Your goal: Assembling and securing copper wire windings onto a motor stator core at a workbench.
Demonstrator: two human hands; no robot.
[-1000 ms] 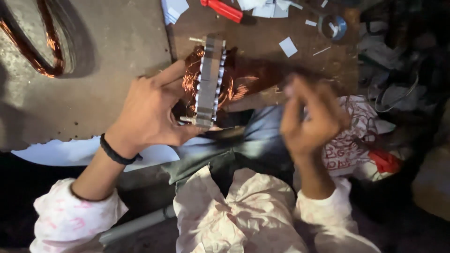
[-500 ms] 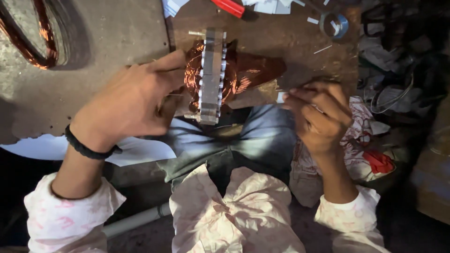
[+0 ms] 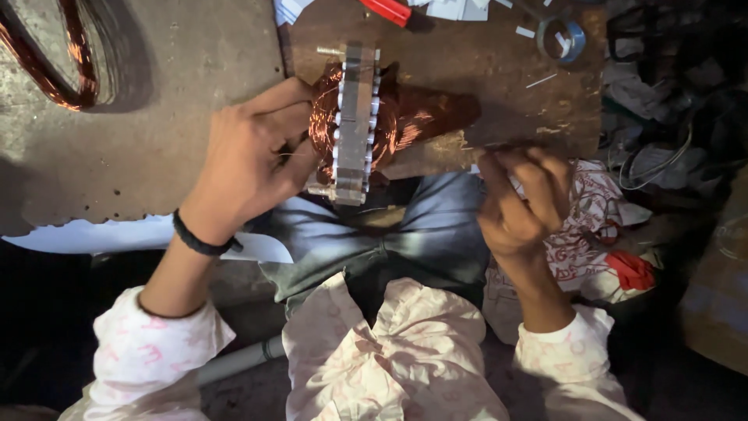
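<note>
Stator (image 3: 354,125): laminated core with copper windings, standing on edge at the worktop (image 3: 483,70) rim, above the lap.
Left hand (image 3: 245,160): fingers clasped on the coil side, steadying the core.
Right hand (image 3: 522,199): fingers pinched together; contents too small to tell, perhaps fine wire.
Technique: judged best to keep the core braced and pull evenly.
Nearby: spare copper coil (image 3: 58,58), tape roll (image 3: 565,39).

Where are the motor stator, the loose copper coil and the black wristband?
motor stator (image 3: 356,125), head view, on its metal core.
loose copper coil (image 3: 74,66), head view, on its right strand.
black wristband (image 3: 199,240), head view, on the band's middle.
</note>
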